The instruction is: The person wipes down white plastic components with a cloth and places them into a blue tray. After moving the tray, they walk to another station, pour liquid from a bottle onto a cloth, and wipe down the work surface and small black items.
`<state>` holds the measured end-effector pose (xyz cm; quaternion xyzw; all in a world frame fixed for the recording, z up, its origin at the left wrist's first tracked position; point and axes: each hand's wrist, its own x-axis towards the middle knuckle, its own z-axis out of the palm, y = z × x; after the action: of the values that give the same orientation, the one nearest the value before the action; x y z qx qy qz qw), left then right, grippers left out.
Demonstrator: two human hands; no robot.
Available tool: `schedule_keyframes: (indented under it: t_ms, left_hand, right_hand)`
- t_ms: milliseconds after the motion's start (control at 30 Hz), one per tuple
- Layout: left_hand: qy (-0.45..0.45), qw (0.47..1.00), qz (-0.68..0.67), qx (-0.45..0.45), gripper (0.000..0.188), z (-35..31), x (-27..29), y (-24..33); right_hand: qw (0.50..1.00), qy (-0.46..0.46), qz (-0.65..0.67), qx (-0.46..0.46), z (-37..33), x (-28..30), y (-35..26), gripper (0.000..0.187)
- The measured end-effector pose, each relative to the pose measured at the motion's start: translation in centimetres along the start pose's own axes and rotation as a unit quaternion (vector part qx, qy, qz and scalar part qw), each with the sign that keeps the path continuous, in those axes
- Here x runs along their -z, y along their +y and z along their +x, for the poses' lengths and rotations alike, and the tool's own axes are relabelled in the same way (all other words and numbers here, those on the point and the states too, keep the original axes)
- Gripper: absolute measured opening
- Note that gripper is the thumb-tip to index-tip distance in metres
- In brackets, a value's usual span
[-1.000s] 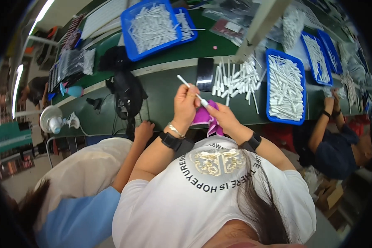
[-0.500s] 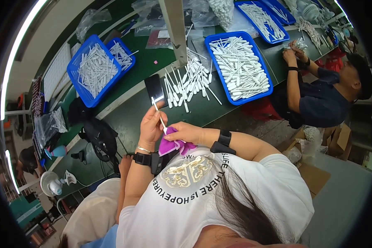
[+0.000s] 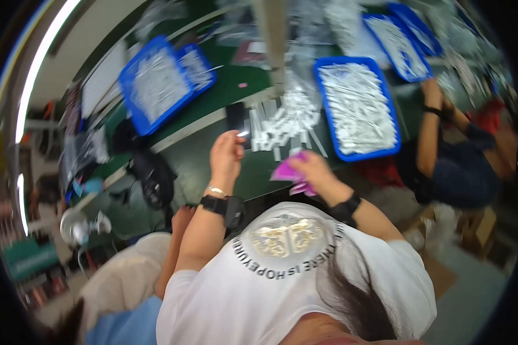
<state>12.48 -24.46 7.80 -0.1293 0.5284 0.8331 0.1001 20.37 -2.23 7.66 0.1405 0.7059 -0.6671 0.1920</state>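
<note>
My left hand is raised over the table beside a dark phone, its fingers curled together. Motion blur hides what, if anything, is between them. To its right, my right hand grips a crumpled purple cloth. Just beyond the cloth lies a loose pile of white sticks with thicker ends. A blue basket filled with the same kind of sticks stands right of the pile.
Two more blue baskets of sticks, a large one and a small one, stand at the back left. A post rises behind the pile. A co-worker's arm reaches in at the right, near another blue basket.
My hands have come apart; the right one has moved right and forward with the cloth. The white stick that was between them no longer shows clearly. The whole view has shifted and blurred.
</note>
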Motion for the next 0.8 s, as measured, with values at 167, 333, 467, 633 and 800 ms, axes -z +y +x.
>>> schedule_keyframes:
  t_ms: [167,333,467,633,800]
  left_hand:
    - [0.040,0.999,0.023,0.015,0.015,-0.9,3.3,0.0]
    - [0.150,0.987,-0.006,-0.057,0.014,-0.2,8.3,2.7]
    - [0.275,0.952,-0.001,-0.137,0.013,3.3,13.5,5.7]
    - [0.328,0.911,0.160,-0.191,0.015,10.6,18.9,9.9]
    - [0.300,0.708,0.588,-0.252,0.021,18.5,22.2,12.8]
  right_hand:
    - [0.930,0.147,0.324,-0.088,4.0,8.9,1.7,0.021]
    - [0.915,0.216,0.325,-0.100,10.1,17.3,6.6,0.022]
    - [0.903,0.246,0.345,-0.064,12.1,17.0,6.1,0.026]
    - [0.901,0.270,0.335,-0.054,11.6,16.5,6.0,0.027]
    - [0.885,0.298,0.353,-0.058,8.5,12.0,2.7,0.023]
